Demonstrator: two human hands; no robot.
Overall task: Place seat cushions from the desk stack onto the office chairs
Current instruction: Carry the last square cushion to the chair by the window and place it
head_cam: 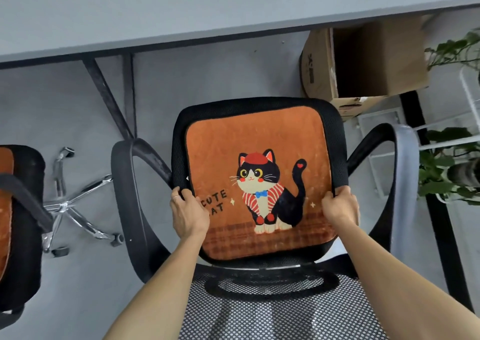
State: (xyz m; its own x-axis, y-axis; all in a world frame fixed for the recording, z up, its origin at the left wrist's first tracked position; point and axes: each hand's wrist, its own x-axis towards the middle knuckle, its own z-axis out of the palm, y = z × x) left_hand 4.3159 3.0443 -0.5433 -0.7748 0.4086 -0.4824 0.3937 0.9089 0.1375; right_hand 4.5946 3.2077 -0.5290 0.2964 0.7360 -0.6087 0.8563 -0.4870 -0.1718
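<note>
Head view, looking straight down. Counted two office chairs: one black mesh chair [179,145] at centre and a second chair [28,173] cut off by the left edge. Counted two orange seat cushions: the cat cushion [259,137], printed "CUTE CAT", and a second cushion [4,209], seen only as a strip on the second chair. Counted two hands, one grey desk [181,7], one open cardboard box [389,61] beneath it, and at right a potted plant [446,163] and a second plant [457,46].

Found the cat cushion lying flat on the centre seat, inside the black rim. Found the left hand [188,215] at its left side edge, fingers [181,193] curled over that edge. Found the right hand [340,207] at the right side edge, fingers [337,193] curled likewise. Cannot tell whether either grip also takes in the seat rim.
</note>
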